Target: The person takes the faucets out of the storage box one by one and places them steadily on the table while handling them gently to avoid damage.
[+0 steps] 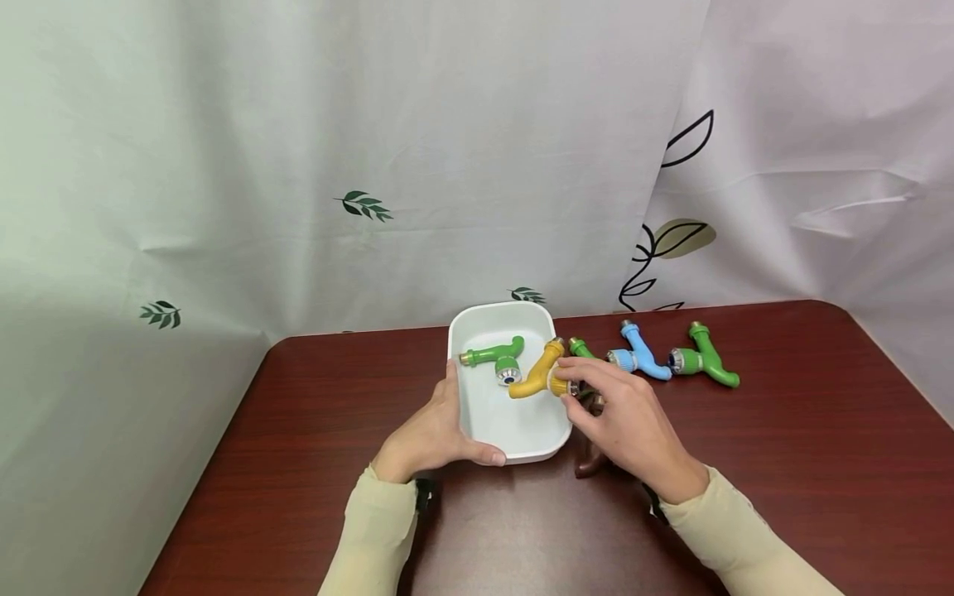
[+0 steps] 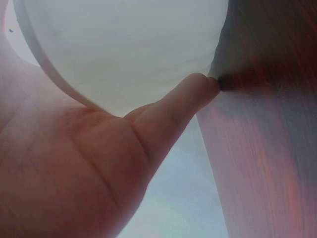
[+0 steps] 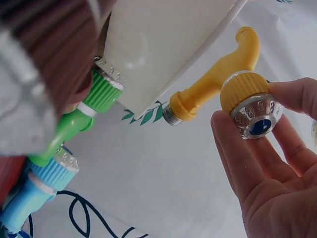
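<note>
My right hand [image 1: 622, 414] pinches a yellow tap [image 1: 542, 372] by its ribbed yellow knob, seen closely in the right wrist view with its threaded end [image 3: 172, 115] bare. The tap hangs above the right side of a white plastic tray [image 1: 514, 434]. Inside that tray lies a green tap [image 1: 488, 354] with a clear-and-blue knob cap. Against the tray's near left corner rests my left hand [image 1: 428, 430], its thumb straight along the near wall and the fingers along the left side. In the left wrist view the thumb [image 2: 171, 109] touches the outer wall; the other fingers are hidden.
Right of the tray, a blue tap [image 1: 639, 352] and a green tap [image 1: 704, 356] lie on the dark red table [image 1: 782, 463]. Another green tap [image 1: 579, 348] and a brown tap [image 1: 589, 462] are partly behind my right hand. A white patterned curtain [image 1: 447, 165] hangs behind.
</note>
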A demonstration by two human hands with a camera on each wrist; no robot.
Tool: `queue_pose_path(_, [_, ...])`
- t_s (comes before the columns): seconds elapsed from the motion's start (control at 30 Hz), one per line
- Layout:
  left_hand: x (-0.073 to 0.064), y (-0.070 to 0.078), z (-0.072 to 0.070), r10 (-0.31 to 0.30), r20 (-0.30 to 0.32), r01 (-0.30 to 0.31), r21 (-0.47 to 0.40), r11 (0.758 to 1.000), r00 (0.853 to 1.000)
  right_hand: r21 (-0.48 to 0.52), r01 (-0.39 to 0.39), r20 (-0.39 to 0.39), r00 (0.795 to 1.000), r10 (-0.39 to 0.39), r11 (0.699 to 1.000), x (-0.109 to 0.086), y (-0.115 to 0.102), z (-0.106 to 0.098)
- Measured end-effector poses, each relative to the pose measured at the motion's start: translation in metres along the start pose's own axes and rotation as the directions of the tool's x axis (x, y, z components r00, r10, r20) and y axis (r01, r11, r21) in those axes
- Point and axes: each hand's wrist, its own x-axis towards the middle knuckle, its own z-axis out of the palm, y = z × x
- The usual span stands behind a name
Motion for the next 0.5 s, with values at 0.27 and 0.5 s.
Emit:
queue_pose_path(0.27, [0.0,0.0,0.0,-0.003,0.002,0.003,0.003,1.0,1.0,-0.031,0.0,-0.003,1.0,0.0,1.0,-0.004,0.006,-0.008])
queue_pose_path(0.5, [-0.001,0.0,0.001,-0.028,0.003,0.027,0.024,0.999,1.0,-0.057,0.039,-0.033,0.999,-0.041,0.998,-0.009,0.013,-0.015])
